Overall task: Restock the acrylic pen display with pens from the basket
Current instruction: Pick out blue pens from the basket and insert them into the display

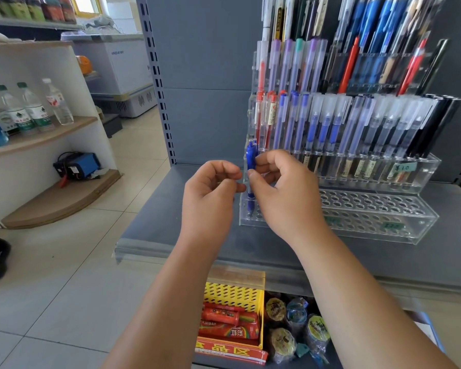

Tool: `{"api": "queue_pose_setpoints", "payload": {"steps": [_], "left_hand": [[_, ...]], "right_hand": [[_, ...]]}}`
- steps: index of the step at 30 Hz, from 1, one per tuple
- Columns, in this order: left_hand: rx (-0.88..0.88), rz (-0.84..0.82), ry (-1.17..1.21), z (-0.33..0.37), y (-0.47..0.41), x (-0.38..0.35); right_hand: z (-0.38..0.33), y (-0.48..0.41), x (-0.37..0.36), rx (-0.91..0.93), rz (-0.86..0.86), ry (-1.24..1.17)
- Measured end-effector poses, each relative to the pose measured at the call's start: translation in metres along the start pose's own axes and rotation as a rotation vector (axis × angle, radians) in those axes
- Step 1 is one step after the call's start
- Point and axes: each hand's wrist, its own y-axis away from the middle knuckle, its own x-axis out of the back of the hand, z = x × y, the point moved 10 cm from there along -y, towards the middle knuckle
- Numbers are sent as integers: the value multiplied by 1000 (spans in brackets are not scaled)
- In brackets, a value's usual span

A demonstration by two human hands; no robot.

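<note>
Head view showed the left hand (210,190) loosely curled just left of the blue pen (251,157); whether it touched the pen was not clear. The right hand (285,190) pinched the pen upright, its tip at the end hole of the acrylic pen display (383,209), below the thumb. The pen should probably go straight down, without tilt, before the fingers let go.

Your right hand (285,193) pinches a blue pen (251,158) upright at 12 o'clock, its lower end down inside the left end of the acrylic display (378,217), whose front tier runs toward 3 o'clock on the grey shelf (171,209). Your left hand (210,193), fingers curled, sits just beside the pen at its 9 o'clock; whether they touch cannot be told. A yellow basket (232,294) shows at 6 o'clock, water bottles (32,107) at 9 o'clock.
</note>
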Motion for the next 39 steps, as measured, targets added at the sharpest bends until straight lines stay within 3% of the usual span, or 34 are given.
{"api": "queue_pose_setpoints", "payload": {"steps": [17,23,27,31,39], "left_hand": [[27,-4,-122,0,6,-1],[-67,-48,-233,23,21,-8],[-189,-149,-582,35,62,-18],[-258,-315,-859,12,111,-33],[-40,-491,-1023,-92,232,-23]], "right_hand": [[8,7,6,-27,26,25],[-21,27,31,96,29,129],[-41,68,53,157,-71,342],[-30,114,62,90,-170,469],[59,237,36,-131,-440,640]]}}
